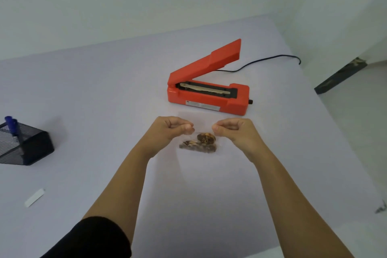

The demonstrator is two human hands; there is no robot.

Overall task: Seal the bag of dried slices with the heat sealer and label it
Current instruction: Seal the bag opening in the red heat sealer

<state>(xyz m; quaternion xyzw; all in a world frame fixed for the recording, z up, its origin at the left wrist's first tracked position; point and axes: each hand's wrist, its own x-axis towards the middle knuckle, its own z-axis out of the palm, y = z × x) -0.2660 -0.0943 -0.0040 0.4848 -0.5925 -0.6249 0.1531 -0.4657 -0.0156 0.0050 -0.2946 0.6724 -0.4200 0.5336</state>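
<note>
A clear plastic bag (202, 120) with brown dried slices (201, 143) at its bottom hangs just in front of the heat sealer. My left hand (171, 130) pinches its left edge and my right hand (234, 131) pinches its right edge, both fists closed on the film. The red heat sealer (207, 98) stands beyond the bag with its arm raised, the sealing strip exposed. A white label strip (34, 197) lies on the table at the far left.
A black mesh pen holder (25, 144) with a blue marker (12, 125) stands at the left edge. The sealer's black cord (268, 59) runs off the table's back right. The table's right edge drops to a white floor.
</note>
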